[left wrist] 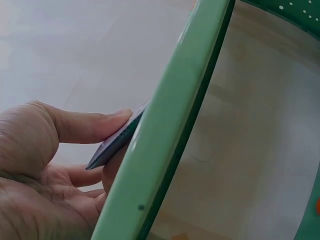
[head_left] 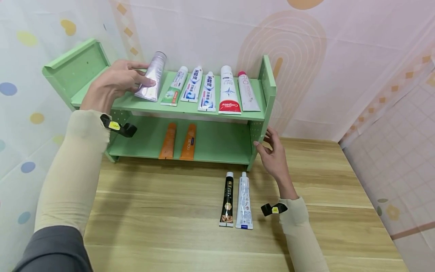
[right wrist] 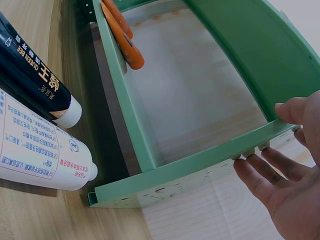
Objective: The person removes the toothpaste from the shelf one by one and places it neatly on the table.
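The left hand [head_left: 117, 78] clamps thumb and fingers on a silvery tube [head_left: 154, 77] above the left part of the upper shelf [head_left: 190, 110]; contact with the shelf is hard to judge. The tube looks light, soft, perhaps slippery, best held by its flat end. The right hand [head_left: 274, 156] pinches the right side panel [head_left: 268, 85].

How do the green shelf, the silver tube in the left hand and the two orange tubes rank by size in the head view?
1. Green shelf, by far.
2. Silver tube, partly covered by the left hand.
3. Left orange tube and right orange tube: they look alike, so unranked.
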Tool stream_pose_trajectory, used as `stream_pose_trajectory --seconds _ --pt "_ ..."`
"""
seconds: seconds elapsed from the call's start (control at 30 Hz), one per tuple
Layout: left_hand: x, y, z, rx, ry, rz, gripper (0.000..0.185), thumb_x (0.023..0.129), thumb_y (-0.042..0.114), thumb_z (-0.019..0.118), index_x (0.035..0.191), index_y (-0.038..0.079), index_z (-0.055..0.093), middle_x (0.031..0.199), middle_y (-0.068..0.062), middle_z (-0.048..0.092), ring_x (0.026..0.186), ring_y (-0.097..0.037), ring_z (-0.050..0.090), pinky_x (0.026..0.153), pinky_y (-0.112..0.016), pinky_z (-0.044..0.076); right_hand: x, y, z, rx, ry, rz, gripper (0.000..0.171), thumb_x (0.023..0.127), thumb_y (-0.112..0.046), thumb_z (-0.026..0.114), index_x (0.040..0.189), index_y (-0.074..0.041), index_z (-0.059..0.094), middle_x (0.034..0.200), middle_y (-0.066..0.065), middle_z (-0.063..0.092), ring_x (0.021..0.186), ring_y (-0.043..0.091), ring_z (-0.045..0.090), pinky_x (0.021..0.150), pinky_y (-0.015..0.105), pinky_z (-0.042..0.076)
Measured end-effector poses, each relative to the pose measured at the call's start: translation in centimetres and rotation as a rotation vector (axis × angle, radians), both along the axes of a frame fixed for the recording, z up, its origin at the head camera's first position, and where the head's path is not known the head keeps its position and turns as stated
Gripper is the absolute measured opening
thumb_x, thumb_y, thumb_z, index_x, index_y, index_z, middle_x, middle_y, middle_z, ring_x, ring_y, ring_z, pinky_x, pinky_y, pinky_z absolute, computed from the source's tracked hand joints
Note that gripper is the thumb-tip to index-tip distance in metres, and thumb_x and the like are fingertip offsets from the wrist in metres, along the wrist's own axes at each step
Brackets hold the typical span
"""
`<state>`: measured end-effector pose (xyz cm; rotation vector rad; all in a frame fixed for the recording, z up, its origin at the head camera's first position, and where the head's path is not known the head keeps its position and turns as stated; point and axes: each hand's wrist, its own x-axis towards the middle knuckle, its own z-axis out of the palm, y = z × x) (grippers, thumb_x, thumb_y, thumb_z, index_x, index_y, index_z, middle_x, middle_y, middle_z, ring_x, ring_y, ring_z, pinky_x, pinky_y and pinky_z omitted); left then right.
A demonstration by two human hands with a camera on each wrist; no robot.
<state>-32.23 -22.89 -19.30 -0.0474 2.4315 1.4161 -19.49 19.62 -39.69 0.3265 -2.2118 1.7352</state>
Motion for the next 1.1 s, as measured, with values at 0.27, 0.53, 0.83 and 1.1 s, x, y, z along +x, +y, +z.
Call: stream_pose_trajectory --seconds 0.27,0.53,0.83,1.1 --pt "0.6 -0.5 -0.4 0.223 0.011 0.068 0.092 0.093 0.008 0.074 0.164 0.031 0.021 0.172 -0.001 0.022 0.112 -0.011 0.055 0.082 -0.02 0.056 1.5 -0.7 2.3 0.028 -0.036 -0.004 0.059 0.101 -0.003 0.06 0.156 -0.006 0.038 0.153 0.025 0.045 0.136 0.041 0.051 0.093 0.014 0.052" --pt "1.6 -0.8 -0.4 0.412 0.043 0.126 0.094 0.085 0.001 0.081 0.16 0.03 0.033 0.171 0.002 0.025 0.11 -0.014 0.058 0.078 -0.024 0.06 0.4 -0.2 0.7 0.03 -0.025 -0.018 0.062 0.101 -0.005 0.061 0.158 -0.013 0.037 0.154 0.018 0.046 0.135 0.034 0.052 0.093 0.015 0.053" --pt "3.2 -0.3 -0.9 0.546 0.154 0.183 0.097 0.077 -0.002 0.086 0.157 0.027 0.04 0.166 0.005 0.036 0.114 -0.013 0.058 0.072 -0.022 0.06 0.0 0.1 0.1 0.006 0.023 0.007 0.06 0.102 -0.011 0.063 0.156 -0.017 0.04 0.153 0.019 0.047 0.135 0.042 0.052 0.094 0.017 0.055" --pt "4.8 0.4 -1.5 0.58 0.249 0.162 0.096 0.077 0.001 0.088 0.157 0.025 0.04 0.164 0.001 0.04 0.11 -0.014 0.062 0.069 -0.022 0.061 0.1 0.2 0.0 0.009 0.019 0.01 0.059 0.102 -0.013 0.063 0.156 -0.022 0.041 0.153 0.015 0.048 0.135 0.04 0.052 0.094 0.016 0.055"
